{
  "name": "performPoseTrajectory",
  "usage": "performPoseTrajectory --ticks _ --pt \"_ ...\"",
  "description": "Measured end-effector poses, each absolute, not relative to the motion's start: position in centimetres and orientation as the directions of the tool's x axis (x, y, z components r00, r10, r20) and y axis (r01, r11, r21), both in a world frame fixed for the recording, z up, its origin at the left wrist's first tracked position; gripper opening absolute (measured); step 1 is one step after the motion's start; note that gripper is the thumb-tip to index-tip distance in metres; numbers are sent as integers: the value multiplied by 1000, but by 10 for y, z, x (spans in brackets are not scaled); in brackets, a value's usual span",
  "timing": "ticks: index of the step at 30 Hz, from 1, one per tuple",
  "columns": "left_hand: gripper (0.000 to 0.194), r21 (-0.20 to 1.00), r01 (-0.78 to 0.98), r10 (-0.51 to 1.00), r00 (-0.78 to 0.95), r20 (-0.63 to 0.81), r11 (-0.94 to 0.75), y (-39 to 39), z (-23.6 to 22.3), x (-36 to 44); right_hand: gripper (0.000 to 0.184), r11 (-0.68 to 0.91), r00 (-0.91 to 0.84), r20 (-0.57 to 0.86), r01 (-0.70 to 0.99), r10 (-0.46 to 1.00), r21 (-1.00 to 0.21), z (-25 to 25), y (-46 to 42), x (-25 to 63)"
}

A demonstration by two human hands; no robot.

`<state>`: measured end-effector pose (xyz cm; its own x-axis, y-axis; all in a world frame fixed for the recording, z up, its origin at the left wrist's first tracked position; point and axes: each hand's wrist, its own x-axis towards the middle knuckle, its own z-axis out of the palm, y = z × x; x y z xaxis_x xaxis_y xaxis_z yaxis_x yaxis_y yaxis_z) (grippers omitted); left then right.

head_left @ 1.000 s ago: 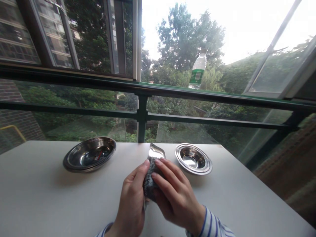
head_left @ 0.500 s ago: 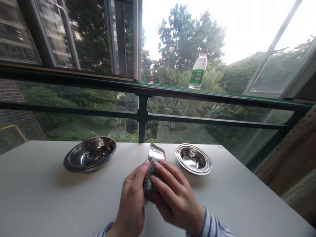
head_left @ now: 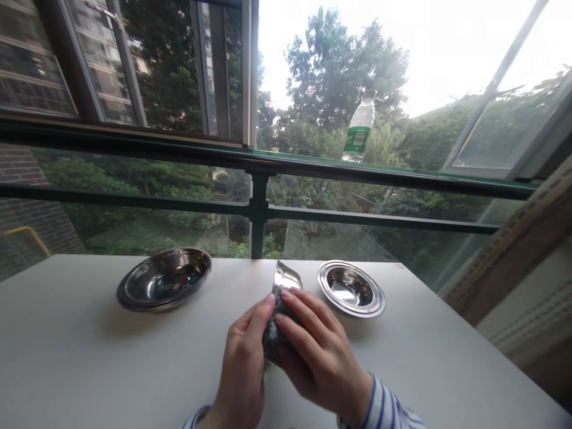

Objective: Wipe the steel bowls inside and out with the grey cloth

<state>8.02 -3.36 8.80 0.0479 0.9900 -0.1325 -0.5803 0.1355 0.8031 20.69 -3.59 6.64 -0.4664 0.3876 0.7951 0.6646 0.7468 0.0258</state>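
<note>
A small stainless steel bowl (head_left: 286,276) is tilted on its side above the table, its far part showing beyond my fingers. My left hand (head_left: 245,353) grips it from the left, thumb along the near side. My right hand (head_left: 318,351) presses a grey fuzzy cloth (head_left: 273,333) against the bowl, fingers curled over both. Most of the bowl is hidden by the cloth and my fingers. On the right, a stack of small steel bowls (head_left: 375,305) stands close to my right hand. Farther left sit wide, shallow steel basins (head_left: 134,292), stacked together.
The white table (head_left: 111,369) ends at a green railing (head_left: 258,208) with glass panels. A clear plastic bottle with a green label (head_left: 357,134) stands on the rail. A patterned curtain (head_left: 527,280) hangs at the right, beside the table edge.
Both hands, with the bowl and cloth, have shifted slightly right. The curtain at the right has swung inward over part of the railing. The stacked dishes stay in place.
</note>
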Motion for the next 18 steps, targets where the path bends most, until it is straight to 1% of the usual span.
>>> performPoseTrajectory --ticks 5,6,10,12,17,18 --pt "24 799 -579 986 78 -146 164 -38 88 84 34 709 -372 802 700 468 -89 69 -32 212" --pt "24 800 -579 987 73 -145 160 -38 88 84 35 710 -376 801 699 465 -84 69 -32 212" --pt "22 793 -590 987 41 -157 151 -35 89 82 36 742 -452 796 670 402 6 67 -34 209" --pt "22 790 -596 987 27 -160 144 -36 90 82 36 747 -453 799 665 396 6 66 -34 209" --pt "21 799 -582 986 26 -166 150 -42 90 89 34 693 -314 816 707 486 -140 68 -31 213" --pt "22 803 -575 985 26 -172 155 -42 90 89 35 687 -302 816 711 494 -153 68 -31 213"
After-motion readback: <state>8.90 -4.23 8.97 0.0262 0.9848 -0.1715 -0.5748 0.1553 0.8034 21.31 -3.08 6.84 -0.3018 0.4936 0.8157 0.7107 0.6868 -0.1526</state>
